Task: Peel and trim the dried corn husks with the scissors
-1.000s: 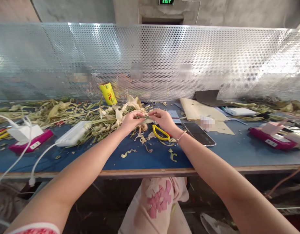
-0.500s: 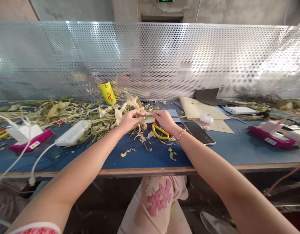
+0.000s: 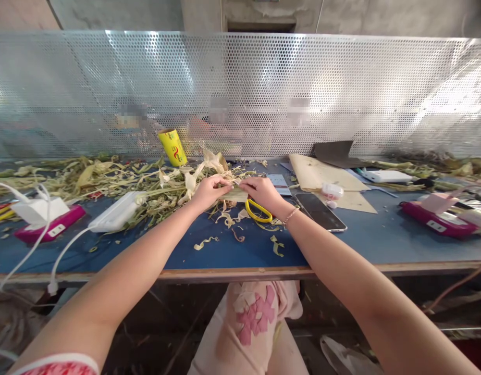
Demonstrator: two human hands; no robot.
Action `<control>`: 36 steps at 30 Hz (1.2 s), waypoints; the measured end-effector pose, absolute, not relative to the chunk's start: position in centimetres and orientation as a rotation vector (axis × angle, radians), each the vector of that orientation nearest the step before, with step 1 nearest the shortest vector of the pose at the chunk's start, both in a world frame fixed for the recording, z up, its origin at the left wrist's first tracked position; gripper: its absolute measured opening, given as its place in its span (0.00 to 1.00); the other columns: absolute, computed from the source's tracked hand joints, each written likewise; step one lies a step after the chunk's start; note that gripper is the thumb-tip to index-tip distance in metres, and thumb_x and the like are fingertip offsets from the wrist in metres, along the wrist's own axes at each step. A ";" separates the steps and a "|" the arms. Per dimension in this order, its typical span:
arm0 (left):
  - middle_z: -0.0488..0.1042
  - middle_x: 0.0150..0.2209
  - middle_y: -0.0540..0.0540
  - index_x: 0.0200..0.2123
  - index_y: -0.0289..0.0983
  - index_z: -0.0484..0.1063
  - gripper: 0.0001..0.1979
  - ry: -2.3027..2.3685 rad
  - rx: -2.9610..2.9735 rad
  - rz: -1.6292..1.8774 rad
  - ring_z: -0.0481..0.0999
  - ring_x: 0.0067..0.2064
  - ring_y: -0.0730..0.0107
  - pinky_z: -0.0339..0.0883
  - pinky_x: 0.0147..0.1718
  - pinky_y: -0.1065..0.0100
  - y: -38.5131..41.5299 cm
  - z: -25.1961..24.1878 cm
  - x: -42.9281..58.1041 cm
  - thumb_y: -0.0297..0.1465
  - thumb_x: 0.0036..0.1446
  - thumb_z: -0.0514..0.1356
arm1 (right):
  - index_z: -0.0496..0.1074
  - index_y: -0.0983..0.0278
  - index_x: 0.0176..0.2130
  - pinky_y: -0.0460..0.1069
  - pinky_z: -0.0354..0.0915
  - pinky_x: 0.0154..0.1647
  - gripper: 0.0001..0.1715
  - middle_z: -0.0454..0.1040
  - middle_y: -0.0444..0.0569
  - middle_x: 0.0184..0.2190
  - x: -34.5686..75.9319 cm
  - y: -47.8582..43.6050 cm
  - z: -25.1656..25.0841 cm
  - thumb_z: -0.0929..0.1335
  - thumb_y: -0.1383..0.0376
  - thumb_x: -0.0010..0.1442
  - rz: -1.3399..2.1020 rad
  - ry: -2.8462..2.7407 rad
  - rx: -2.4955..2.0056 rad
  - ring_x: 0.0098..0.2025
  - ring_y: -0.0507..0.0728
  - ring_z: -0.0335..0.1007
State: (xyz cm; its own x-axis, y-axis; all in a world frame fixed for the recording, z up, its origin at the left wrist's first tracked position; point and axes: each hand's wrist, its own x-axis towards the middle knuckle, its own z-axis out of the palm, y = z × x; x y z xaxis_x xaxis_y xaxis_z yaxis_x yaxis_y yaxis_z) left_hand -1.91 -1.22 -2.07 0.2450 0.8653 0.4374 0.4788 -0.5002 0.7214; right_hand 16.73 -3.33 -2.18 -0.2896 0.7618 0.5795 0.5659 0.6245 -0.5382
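Note:
My left hand (image 3: 211,191) is closed, thumb and fingers pinched on one end of a pale green leaf strip (image 3: 237,195). Opposite it, my right hand (image 3: 261,190) pinches the strip's other side, a small gap between the fingertips. Beneath and behind my left hand spreads a heap of dried plant stalks and husks (image 3: 165,190). Scissors with yellow handles (image 3: 258,212) lie on the blue table just below my right hand. Curled scraps (image 3: 226,217) rest in front of the hands.
Left on the table (image 3: 224,256) are a white power strip (image 3: 117,212) and a magenta socket (image 3: 50,224). A yellow tube (image 3: 172,147) leans behind the heap. On the right lie a phone (image 3: 320,212), brown paper (image 3: 322,174) and another magenta socket (image 3: 438,220). A perforated metal screen (image 3: 256,67) stands behind.
The strip between my fingertips has tilted and sits slightly lower. My right fingers have shifted a little, and the view has moved slightly. Both hands stay pinched.

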 end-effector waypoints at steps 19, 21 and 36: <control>0.74 0.26 0.49 0.23 0.34 0.74 0.09 1.020 1.500 1.219 0.72 0.31 0.72 0.66 0.34 0.68 -1.7 -1.9 -0.9 0.28 0.32 0.67 | 0.75 0.66 0.29 0.46 0.62 0.30 0.12 0.73 0.44 0.25 16.3 -2.7 -2.7 0.70 0.62 0.42 0.985 -1.589 -0.950 0.25 0.47 0.63; 0.73 0.26 0.49 0.24 0.35 0.74 0.09 1.059 1.602 1.265 0.71 0.31 0.73 0.65 0.35 0.67 -1.5 -2.1 -1.0 0.28 0.33 0.67 | 0.75 0.66 0.30 0.46 0.61 0.29 0.12 0.72 0.44 0.24 16.2 -2.6 -2.9 0.69 0.61 0.44 0.966 -1.582 -0.962 0.25 0.47 0.62; 0.71 0.24 0.50 0.25 0.34 0.71 0.13 0.985 1.631 1.045 0.70 0.27 0.74 0.64 0.30 0.68 -2.1 -1.7 -0.9 0.31 0.34 0.68 | 0.73 0.65 0.30 0.50 0.65 0.41 0.08 0.75 0.48 0.34 16.4 -2.9 -2.2 0.69 0.66 0.45 0.824 -1.696 -0.869 0.36 0.52 0.70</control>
State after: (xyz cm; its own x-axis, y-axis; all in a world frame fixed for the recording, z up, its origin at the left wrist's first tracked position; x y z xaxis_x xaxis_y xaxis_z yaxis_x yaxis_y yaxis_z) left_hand -0.94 -2.14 -1.67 0.3161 0.9292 0.1916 0.1367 -0.2445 0.9600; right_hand 16.40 -2.89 -2.23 -0.2242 0.8547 0.4683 0.1601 0.5063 -0.8474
